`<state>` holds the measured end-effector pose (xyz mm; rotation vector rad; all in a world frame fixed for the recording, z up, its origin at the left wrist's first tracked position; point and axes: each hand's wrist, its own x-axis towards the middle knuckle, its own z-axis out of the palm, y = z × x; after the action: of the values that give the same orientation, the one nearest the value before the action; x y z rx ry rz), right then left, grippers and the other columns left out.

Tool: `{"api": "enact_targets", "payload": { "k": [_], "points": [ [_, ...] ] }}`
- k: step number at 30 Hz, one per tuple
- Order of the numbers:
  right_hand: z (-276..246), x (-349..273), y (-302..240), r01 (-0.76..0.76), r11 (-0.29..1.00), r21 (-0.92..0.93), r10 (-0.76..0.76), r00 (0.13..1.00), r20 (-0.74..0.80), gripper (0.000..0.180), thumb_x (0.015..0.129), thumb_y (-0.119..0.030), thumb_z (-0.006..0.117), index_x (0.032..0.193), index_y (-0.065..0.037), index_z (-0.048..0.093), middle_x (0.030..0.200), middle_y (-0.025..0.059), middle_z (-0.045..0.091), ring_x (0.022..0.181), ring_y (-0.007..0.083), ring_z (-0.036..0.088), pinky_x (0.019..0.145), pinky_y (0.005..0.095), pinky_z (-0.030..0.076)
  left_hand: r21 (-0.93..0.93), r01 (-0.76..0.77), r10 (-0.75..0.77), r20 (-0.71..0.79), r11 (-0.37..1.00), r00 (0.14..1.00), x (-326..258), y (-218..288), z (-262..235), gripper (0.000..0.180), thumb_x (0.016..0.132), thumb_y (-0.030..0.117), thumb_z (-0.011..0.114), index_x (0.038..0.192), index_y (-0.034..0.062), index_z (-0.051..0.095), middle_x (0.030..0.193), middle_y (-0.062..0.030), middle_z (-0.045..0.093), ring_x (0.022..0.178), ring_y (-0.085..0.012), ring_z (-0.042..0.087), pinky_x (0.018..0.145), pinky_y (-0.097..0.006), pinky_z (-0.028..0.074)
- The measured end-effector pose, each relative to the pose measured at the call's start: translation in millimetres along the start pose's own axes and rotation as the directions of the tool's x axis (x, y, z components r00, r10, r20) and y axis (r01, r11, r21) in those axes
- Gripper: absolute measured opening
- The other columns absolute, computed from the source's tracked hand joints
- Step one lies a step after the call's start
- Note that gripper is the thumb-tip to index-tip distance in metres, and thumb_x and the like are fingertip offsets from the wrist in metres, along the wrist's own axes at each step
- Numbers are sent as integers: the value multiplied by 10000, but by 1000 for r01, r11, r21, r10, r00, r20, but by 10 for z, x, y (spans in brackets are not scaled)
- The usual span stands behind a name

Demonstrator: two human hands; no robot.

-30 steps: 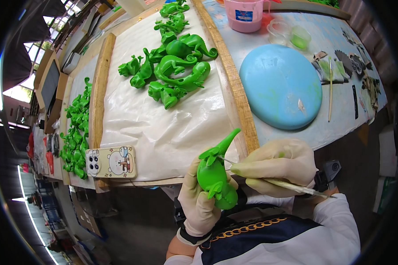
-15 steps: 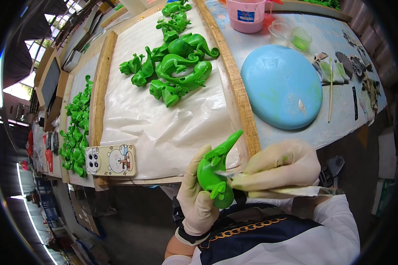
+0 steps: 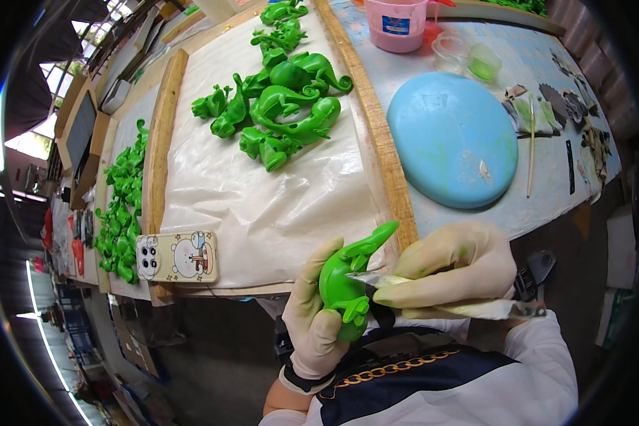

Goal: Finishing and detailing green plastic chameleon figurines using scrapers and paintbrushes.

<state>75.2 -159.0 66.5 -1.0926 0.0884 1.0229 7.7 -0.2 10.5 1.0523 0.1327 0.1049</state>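
My left hand (image 3: 315, 323), in a pale glove, is closed around a green lizard-like figurine (image 3: 342, 281). The figurine's pointed end tilts up to the right. In my gloved right hand (image 3: 453, 273) is a slim knife (image 3: 473, 309) with a white-wrapped handle, its far end sticking out past the palm. The bright metal tip touches or nearly touches the figurine's side; exact contact I cannot make out. Green smudges mark the right glove. Beyond my hands, several similar green figurines (image 3: 280, 103) with curled tails lie piled on a white sheet (image 3: 263, 220).
Wooden strips (image 3: 376, 128) border the sheet. A phone in a cartoon case (image 3: 179, 257) lies at its near left corner. On the right stand a blue dome (image 3: 453, 142), a pink jug (image 3: 394, 27), small clear cups (image 3: 483, 62) and a thin brush (image 3: 531, 149). More green pieces (image 3: 123, 209) lie left.
The figurine has turned a little in my left hand, its pointed end now lower and further right. The knife tip shows more plainly against its side.
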Motion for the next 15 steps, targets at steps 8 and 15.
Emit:
{"api": "enact_targets", "payload": {
  "k": [8,15],
  "points": [
    [-185,276,321,786,-178,-592,-779,255,572,111,745,-31,582,848,-2,612,629,76,552,634,96,543,552,206,417,-112,95,-90,48,989,995,-28,16,-108,806,692,403,637,1228,-66,259,1122,-137,452,955,-156,493,783,-244,423],
    [-2,173,103,226,958,-175,-194,964,180,167,785,-105,564,719,48,576,588,16,512,541,52,458,480,193,334,-73,65,-66,-11,995,998,-9,3,-42,821,681,414,644,1227,-66,263,1098,-129,469,897,-139,509,742,-224,429]
  ]
}}
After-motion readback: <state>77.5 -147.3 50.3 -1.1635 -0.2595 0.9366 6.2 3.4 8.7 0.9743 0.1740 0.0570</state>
